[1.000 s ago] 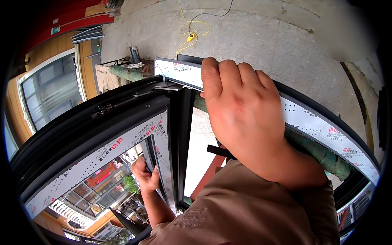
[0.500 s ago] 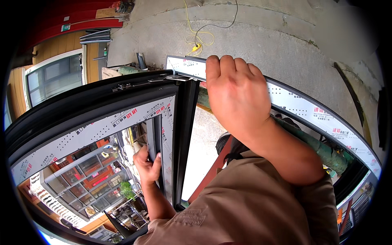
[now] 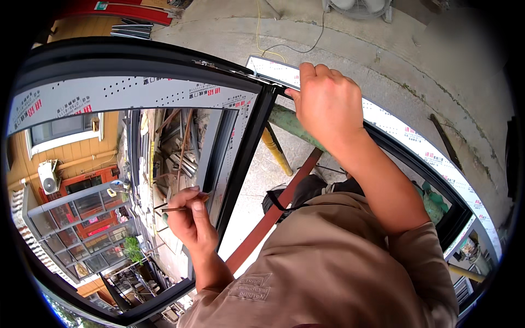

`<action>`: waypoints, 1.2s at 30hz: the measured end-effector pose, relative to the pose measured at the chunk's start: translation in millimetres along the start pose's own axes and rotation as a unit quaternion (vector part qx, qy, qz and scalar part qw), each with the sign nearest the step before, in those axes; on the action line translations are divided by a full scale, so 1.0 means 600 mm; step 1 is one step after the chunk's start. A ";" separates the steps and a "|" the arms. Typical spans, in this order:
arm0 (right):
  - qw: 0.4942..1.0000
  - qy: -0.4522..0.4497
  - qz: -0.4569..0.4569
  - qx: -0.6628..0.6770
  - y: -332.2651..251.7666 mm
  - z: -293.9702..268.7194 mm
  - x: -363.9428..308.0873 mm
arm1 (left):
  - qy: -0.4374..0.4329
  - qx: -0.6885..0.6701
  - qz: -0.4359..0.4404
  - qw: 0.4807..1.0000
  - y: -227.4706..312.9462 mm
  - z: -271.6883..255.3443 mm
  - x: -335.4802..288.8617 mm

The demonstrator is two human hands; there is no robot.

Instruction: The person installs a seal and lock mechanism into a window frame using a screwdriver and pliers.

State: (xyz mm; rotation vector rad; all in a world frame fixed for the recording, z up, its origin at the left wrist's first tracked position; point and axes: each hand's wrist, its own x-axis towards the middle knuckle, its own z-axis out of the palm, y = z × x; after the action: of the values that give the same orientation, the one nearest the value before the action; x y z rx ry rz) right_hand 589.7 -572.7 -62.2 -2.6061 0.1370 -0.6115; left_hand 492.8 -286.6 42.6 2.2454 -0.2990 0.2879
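My right hand (image 3: 331,104) is closed over the top rail of a dark window frame (image 3: 402,131) covered in white printed film, near the hinged corner. At the left, a dark window sash (image 3: 128,90) with the same film stands swung out from the frame. My left hand (image 3: 191,221) is curled beside the sash's inner upright, thumb up. Something thin and brownish shows at its fingers, too small to name. A metal hinge arm (image 3: 219,66) lies along the sash's top edge.
A reddish-brown bar (image 3: 279,210) slants below the frame opening, close to my body. Beyond it are a yellow post (image 3: 277,152) and a green-wrapped beam (image 3: 292,124). A fan (image 3: 358,6) stands on the concrete floor at the far side, near a cable (image 3: 306,49).
The view has shifted, and the sash's angle looks different. My left hand has come away from its grip around the sash's inner edge. My right hand still grips the top rail.
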 end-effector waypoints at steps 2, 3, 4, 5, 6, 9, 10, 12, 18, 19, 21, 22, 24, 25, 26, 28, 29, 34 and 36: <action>1.000 -0.025 -0.014 -0.008 0.003 -0.002 0.003 | -0.148 -0.201 -0.043 0.967 0.034 0.029 -0.047; 0.999 -0.028 -0.032 -0.017 0.004 -0.004 0.008 | -0.258 -0.267 -0.066 0.926 0.040 0.041 -0.064; 0.998 -0.046 -0.038 -0.032 0.003 -0.007 0.014 | -0.317 -0.272 -0.097 0.903 0.040 0.060 -0.070; 0.996 -0.065 -0.037 -0.048 0.006 -0.011 0.017 | -0.381 -0.276 -0.127 0.873 0.036 0.082 -0.069; 0.994 -0.076 -0.059 -0.055 0.007 -0.015 0.020 | -0.365 -0.340 -0.184 0.847 0.026 0.106 -0.075; 0.984 -0.110 -0.122 -0.076 0.015 -0.017 0.032 | -0.291 -0.493 -0.365 0.734 -0.016 0.160 -0.097; 0.982 -0.113 -0.129 -0.083 0.017 -0.017 0.035 | -0.291 -0.496 -0.388 0.721 -0.022 0.166 -0.094; 0.975 -0.113 -0.160 -0.103 0.022 -0.009 0.037 | -0.292 -0.506 -0.412 0.700 -0.041 0.177 -0.093; 0.967 -0.133 -0.189 -0.107 -0.010 -0.008 0.065 | -0.315 -0.477 -0.417 0.707 -0.031 0.184 -0.075; 0.965 -0.139 -0.192 -0.111 -0.015 -0.007 0.075 | -0.323 -0.453 -0.420 0.716 -0.026 0.185 -0.070; 0.950 -0.188 -0.220 -0.121 -0.024 -0.007 0.099 | -0.323 -0.457 -0.422 0.713 -0.027 0.185 -0.072; 0.940 -0.216 -0.229 -0.133 -0.027 -0.011 0.112 | -0.325 -0.451 -0.414 0.721 -0.027 0.185 -0.069; 0.928 -0.249 -0.240 -0.135 -0.031 -0.013 0.128 | -0.315 -0.445 -0.407 0.733 -0.035 0.187 -0.067; 0.924 -0.266 -0.241 -0.132 -0.030 -0.015 0.130 | -0.313 -0.451 -0.412 0.727 -0.037 0.187 -0.066; 0.925 -0.249 -0.251 -0.139 -0.034 -0.012 0.127 | -0.313 -0.452 -0.400 0.734 -0.038 0.187 -0.063; 0.919 -0.269 -0.235 -0.170 -0.040 -0.010 0.130 | -0.324 -0.456 -0.382 0.736 -0.045 0.184 -0.055; 0.913 -0.283 -0.215 -0.199 -0.049 -0.016 0.129 | -0.323 -0.461 -0.386 0.731 -0.046 0.183 -0.053; 0.900 -0.304 -0.211 -0.228 -0.069 -0.016 0.134 | -0.337 -0.472 -0.320 0.749 -0.072 0.193 -0.047; 0.897 -0.306 -0.246 -0.202 -0.075 -0.028 0.140 | -0.332 -0.477 -0.296 0.758 -0.082 0.201 -0.045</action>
State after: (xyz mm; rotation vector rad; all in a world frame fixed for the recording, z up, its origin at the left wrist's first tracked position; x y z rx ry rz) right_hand 656.9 -555.9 5.2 -3.1168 -0.6813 0.1430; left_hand 495.1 -345.8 -76.8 1.2141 -0.0403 -0.8576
